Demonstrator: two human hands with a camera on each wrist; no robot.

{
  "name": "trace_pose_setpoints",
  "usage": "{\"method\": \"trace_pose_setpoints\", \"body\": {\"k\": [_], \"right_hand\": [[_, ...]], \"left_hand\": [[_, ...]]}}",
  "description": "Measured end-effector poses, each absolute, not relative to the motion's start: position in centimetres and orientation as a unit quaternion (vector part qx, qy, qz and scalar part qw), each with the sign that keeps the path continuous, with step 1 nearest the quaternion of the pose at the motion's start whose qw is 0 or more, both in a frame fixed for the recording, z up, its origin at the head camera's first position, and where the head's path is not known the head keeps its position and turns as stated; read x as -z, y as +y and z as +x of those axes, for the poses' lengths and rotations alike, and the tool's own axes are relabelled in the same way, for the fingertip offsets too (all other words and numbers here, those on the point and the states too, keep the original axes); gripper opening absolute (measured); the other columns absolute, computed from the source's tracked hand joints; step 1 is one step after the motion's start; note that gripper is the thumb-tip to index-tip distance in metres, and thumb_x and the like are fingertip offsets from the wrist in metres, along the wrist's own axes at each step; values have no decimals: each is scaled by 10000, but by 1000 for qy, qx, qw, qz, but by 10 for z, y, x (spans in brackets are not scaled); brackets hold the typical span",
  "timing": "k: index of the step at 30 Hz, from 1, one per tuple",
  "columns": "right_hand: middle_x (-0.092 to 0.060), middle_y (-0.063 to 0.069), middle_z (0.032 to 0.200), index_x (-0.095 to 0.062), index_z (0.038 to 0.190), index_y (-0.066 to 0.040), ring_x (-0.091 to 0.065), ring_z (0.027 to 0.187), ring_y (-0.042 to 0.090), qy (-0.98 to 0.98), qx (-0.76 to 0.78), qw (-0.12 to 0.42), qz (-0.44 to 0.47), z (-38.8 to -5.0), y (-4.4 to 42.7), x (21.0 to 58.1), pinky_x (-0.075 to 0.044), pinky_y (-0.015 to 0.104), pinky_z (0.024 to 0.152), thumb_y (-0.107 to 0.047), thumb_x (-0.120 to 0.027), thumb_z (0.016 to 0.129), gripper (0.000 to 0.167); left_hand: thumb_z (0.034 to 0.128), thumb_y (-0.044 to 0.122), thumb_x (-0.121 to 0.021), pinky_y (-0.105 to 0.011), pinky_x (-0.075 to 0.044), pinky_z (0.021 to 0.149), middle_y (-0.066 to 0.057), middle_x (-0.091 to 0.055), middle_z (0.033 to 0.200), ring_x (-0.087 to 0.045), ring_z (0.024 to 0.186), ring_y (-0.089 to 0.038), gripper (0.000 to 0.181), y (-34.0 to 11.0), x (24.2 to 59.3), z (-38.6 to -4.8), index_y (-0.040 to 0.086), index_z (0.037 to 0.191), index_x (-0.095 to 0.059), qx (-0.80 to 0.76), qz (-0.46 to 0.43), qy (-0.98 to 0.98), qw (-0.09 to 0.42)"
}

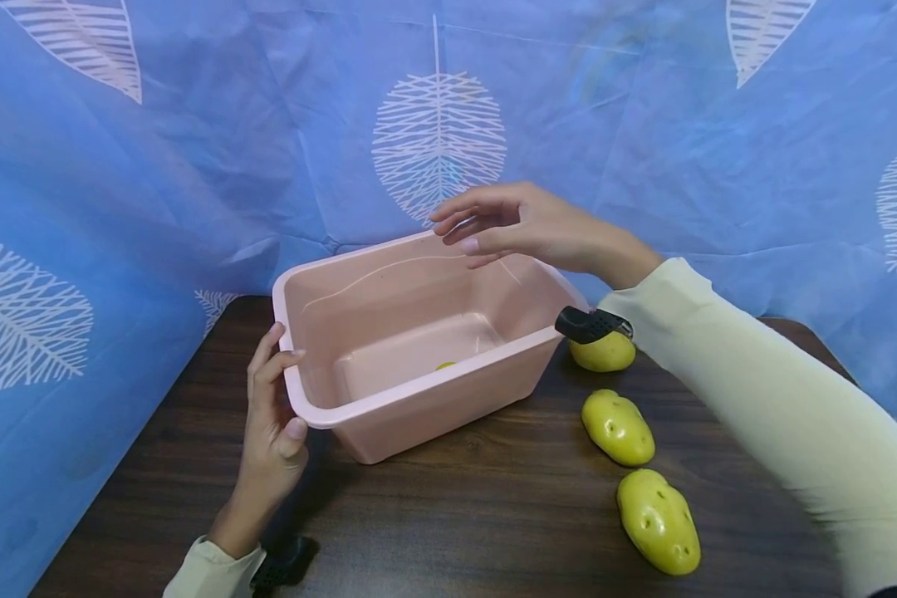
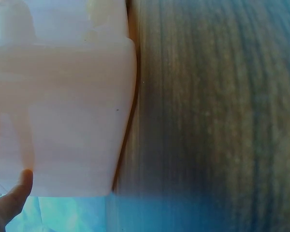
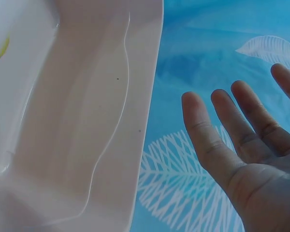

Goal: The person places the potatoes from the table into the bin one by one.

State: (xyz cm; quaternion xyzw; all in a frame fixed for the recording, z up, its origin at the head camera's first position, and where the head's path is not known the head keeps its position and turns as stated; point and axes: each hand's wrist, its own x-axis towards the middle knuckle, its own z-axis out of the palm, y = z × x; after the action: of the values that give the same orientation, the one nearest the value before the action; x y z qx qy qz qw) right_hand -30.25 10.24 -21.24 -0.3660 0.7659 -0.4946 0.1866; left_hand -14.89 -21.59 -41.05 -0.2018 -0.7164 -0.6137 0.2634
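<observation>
A pink plastic bin point(image 1: 433, 399) stands on the table, its opening facing up toward the head camera. Low inside it a bit of a yellow thing point(image 1: 445, 365) shows, mostly hidden by the near wall. The left hand point(image 1: 272, 415) holds the bin's left end, fingers at the rim and thumb on the outside; in the left wrist view a fingertip touches the pink wall point(image 2: 72, 121). Above the bin's far right rim hovers the right hand point(image 1: 523, 224), fingers loosely bent and apart, holding nothing. In the right wrist view that hand point(image 3: 256, 159) is beside the bin wall point(image 3: 101, 96).
Right of the bin, several yellow potato-like objects lie in a row: one point(image 1: 604, 352) by the right wrist, one point(image 1: 618, 427) in the middle, one point(image 1: 658, 522) nearest. The dark wooden table point(image 1: 448, 531) ends at a blue leaf-patterned cloth point(image 1: 306, 108) behind.
</observation>
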Motion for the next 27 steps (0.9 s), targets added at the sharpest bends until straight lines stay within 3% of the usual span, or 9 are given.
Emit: {"method": "trace_pose_setpoints", "body": {"k": [12,27], "right_hand": [[-637,88,1445,-602,1455,-117,-583,1366,291,781,503,162,-332,-292,137,220,-597,376,1012,-88,-632,1018,440],[-648,56,1441,-613,1454,-103,-598,1347,184,770,526,111,-343,-277,187,222,-581,318,1026,-34,-622,1021,439]], "left_hand": [[983,476,-657,-219,-422,1149,-73,-121,1739,-238,1531,-356,711,-217,412,-151,18,1471,-418,615,-208,-711,272],[987,412,-665,-217,-429,1136,-58,-111,1737,-228,1522,-381,688,-218,412,-150,3,1476,-408,618,-201,-715,259]]}}
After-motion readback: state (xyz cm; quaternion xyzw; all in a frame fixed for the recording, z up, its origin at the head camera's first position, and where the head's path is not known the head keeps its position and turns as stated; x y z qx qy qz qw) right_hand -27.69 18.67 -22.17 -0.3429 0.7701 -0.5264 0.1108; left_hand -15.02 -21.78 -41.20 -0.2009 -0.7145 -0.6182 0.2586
